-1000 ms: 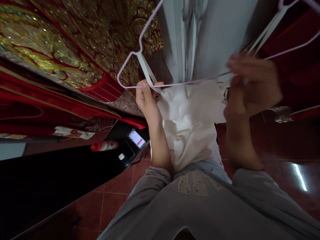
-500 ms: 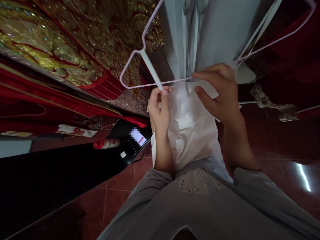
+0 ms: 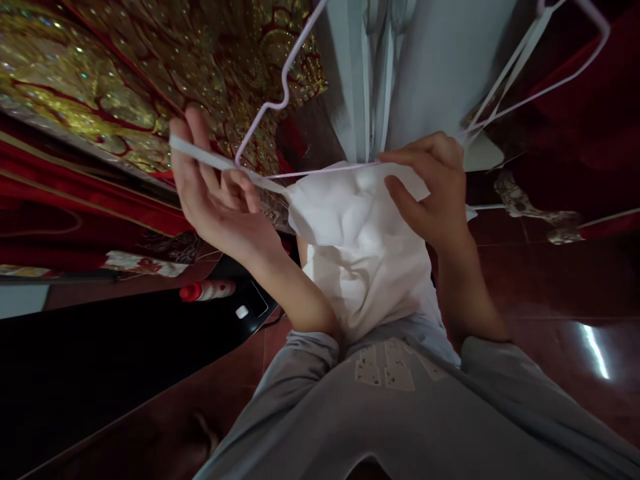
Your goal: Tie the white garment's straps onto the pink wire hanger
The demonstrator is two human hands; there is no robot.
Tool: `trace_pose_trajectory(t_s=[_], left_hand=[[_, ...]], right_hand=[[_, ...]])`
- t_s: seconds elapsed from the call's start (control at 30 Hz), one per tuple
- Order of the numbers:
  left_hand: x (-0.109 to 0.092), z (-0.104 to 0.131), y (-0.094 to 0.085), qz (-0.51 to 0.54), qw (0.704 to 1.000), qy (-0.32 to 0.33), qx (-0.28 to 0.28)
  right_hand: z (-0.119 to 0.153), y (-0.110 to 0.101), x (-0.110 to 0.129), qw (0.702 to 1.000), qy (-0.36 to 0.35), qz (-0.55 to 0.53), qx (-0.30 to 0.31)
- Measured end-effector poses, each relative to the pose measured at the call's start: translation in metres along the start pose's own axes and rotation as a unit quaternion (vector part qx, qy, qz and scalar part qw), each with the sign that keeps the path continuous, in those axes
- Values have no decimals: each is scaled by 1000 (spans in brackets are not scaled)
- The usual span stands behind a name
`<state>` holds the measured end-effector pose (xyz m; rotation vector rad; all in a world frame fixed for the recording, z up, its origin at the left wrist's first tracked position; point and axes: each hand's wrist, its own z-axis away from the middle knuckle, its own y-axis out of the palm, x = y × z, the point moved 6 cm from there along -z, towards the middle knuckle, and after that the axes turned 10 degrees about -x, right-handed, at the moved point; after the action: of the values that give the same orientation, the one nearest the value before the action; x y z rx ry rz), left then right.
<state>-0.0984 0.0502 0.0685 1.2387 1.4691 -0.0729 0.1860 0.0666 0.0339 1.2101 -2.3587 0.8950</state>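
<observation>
A pale pink wire hanger [image 3: 253, 128] spans the view, its lower bar running level above a white cloth garment [image 3: 367, 233]. My right hand [image 3: 433, 187] holds that bar between bent fingers, with the thumb held apart below it. A white strap [image 3: 213, 160] stretches left from the garment's upper corner. My left hand [image 3: 220, 190] has this strap across its fingers, two of them raised and the others curled. On the right, another white strap [image 3: 515, 63] is looped over the hanger's other end. The garment hangs in front of my legs.
Sequined gold and red garments [image 3: 125, 100] hang at the left. Below them is a black table [image 3: 125, 360] with a red-capped bottle [image 3: 207, 291] and a small white case [image 3: 242, 312]. Pale grey cloth [image 3: 445, 67] hangs ahead, dark red cloth [image 3: 590, 127] at the right.
My left hand has swung left and up, pulling the strap outward, off the hanger's left end. My right hand stays on the bar. The hanger's left end has dropped slightly.
</observation>
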Motion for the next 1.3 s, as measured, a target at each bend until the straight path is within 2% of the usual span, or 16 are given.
trace_pose_trajectory(t_s=[0.07, 0.1, 0.17, 0.3, 0.43, 0.5, 0.57, 0.63, 0.7, 0.77, 0.87, 1.03, 1.17, 1.3], left_hand=[[11, 5, -15, -46, 998, 20, -49], [18, 9, -20, -68, 996, 13, -52], [37, 21, -17, -99, 994, -35, -10], [58, 52, 16, -42, 987, -121, 99], [62, 67, 41, -25, 985, -128, 116], [62, 66, 42, -24, 986, -124, 111], [63, 62, 39, -32, 987, -122, 101], [63, 58, 35, -32, 989, -113, 94], [61, 57, 35, -14, 989, -104, 101], [62, 57, 37, 4, 988, -103, 112], [65, 58, 37, -6, 989, -102, 110], [66, 58, 36, -32, 988, -107, 103], [64, 57, 38, 11, 989, -89, 119], [68, 56, 38, 27, 992, -51, 113]], right_hand=[[2, 2, 0, 1000, 6, 5, 0], [3, 3, 0, 1000, 8, 3, -1], [4, 5, 1, 1000, 9, -6, 0], [7, 12, 8, 1000, 1, -19, 15], [5, 6, 19, 997, -61, -55, -11], [0, -6, 16, 992, -80, -68, -67], [-7, -27, 2, 978, -76, -75, -179], [-13, -49, -18, 948, -53, -89, -300], [-20, -61, -39, 932, -16, -115, -343], [-27, -62, -56, 934, 42, -152, -321], [-34, -49, -63, 945, 120, -180, -243], [-39, -35, -58, 937, 160, -201, -236], [-37, -38, -56, 929, 208, -218, -215], [-32, -42, -43, 918, 243, -257, -179]])
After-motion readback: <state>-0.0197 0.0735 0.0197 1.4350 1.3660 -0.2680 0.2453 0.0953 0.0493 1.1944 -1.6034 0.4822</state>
